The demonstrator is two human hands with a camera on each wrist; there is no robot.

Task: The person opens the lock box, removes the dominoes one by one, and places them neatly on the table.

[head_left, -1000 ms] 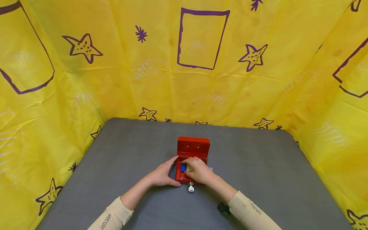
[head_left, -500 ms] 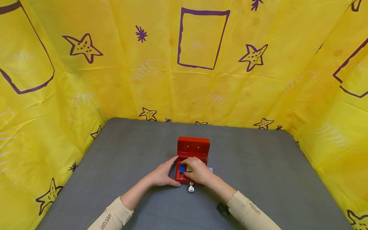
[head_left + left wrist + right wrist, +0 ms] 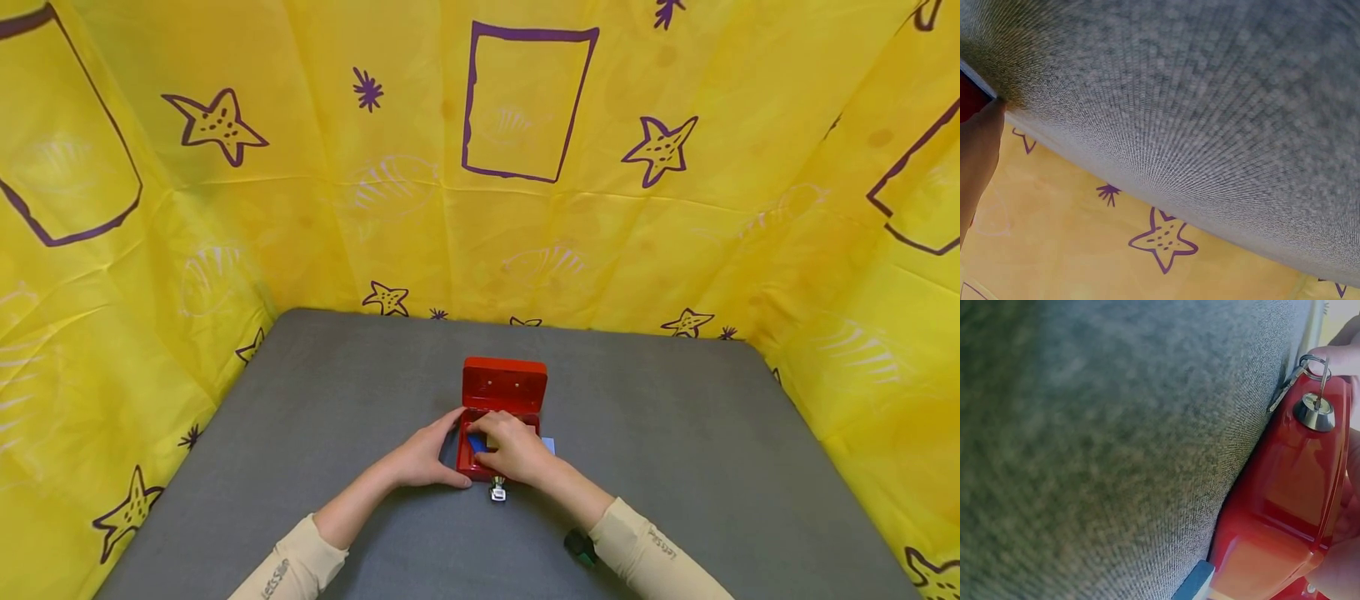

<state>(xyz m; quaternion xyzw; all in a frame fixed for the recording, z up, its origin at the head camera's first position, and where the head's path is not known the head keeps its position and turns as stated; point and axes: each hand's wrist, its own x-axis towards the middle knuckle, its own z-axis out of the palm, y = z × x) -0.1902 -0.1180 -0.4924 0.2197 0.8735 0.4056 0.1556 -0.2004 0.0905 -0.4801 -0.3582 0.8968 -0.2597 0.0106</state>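
Note:
A small red cash box (image 3: 505, 386) stands on the grey table with its lid raised. My left hand (image 3: 427, 454) holds its left side, thumb at the front corner and fingers at the back corner. My right hand (image 3: 517, 446) reaches into the box, and a blue piece (image 3: 477, 445) lies between its thumb and fingers, tilted. The palm hides most of the interior. At the front, a key (image 3: 1324, 381) sits in the lock (image 3: 1314, 414) and another hangs on the ring. In the left wrist view, only a red corner of the box (image 3: 970, 99) shows beside the hand.
A light blue flat piece (image 3: 550, 445) lies against the box's right side, its edge (image 3: 1194, 581) also in the right wrist view. The grey tabletop (image 3: 360, 375) extends around the box. Yellow patterned cloth (image 3: 420, 233) hangs behind and on both sides.
Inside the box, the blue piece has tilted and shifted slightly left between the right hand's fingers. That hand has also edged a little left. The left hand and box have not moved.

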